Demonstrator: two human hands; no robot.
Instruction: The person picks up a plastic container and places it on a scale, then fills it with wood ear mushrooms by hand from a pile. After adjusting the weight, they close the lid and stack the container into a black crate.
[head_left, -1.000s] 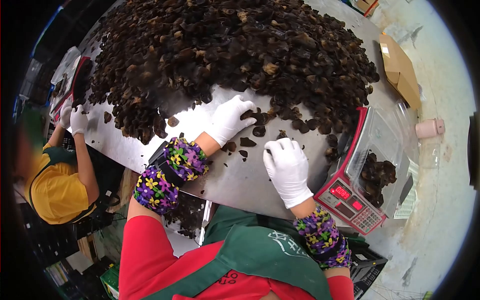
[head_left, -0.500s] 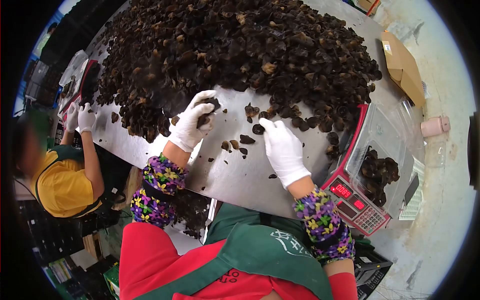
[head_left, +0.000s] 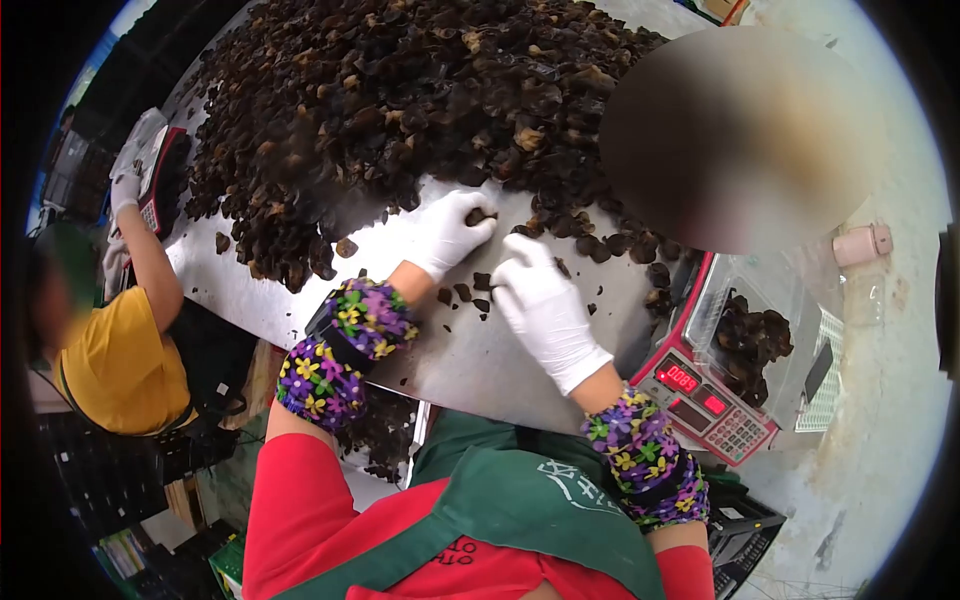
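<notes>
My left hand (head_left: 450, 235), in a white glove, is closed around a dark piece of wood ear mushroom (head_left: 478, 216) just above the metal table (head_left: 440, 345). To its right, my right hand (head_left: 545, 310), gloved in white too, has its fingers curled together; what they hold, if anything, is hidden. Small loose mushroom bits (head_left: 462, 292) lie on the metal between and below the hands. Beyond both hands spreads a large heap of dark brown wood ear mushrooms (head_left: 400, 110).
On my right stands a red scale (head_left: 715, 410) with lit digits and mushrooms (head_left: 750, 340) in its clear tray. A blurred patch covers the upper right. To the left, a co-worker in a yellow shirt (head_left: 125, 365) reaches toward another scale (head_left: 160, 180). A pink object (head_left: 862, 244) lies far right.
My left hand has moved right and slightly down, close to my right hand. My right hand has shifted slightly left, its fingers more curled. The co-worker's hands have moved apart.
</notes>
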